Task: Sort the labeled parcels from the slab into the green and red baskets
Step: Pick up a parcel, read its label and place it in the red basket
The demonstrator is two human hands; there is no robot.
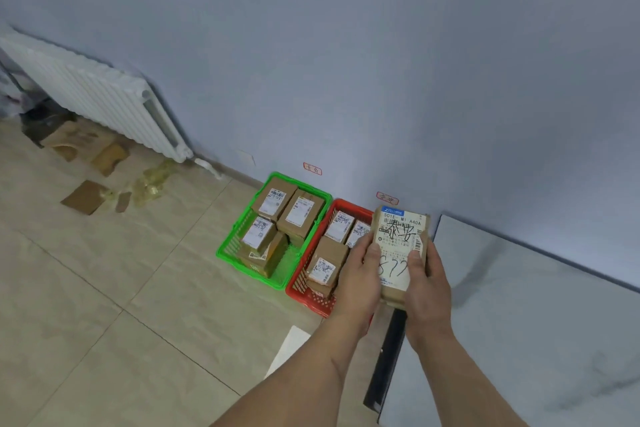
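Observation:
I hold a brown parcel (401,236) with a white label bearing handwritten marks, face up, above the gap between the red basket (313,300) and the grey slab (519,305). My left hand (360,277) grips its left edge with the thumb on the label. On the right edge my right hand (427,284) does the same. The red basket on the floor holds three labeled parcels (325,267). Left of it, the green basket (239,246) holds several parcels (273,201).
Both baskets stand against a pale blue wall, each under a small red tag (312,169). A white radiator (93,94) hangs at the left, with cardboard scraps (85,198) and crumpled tape on the tile floor below it. The slab has a dark front edge (386,364).

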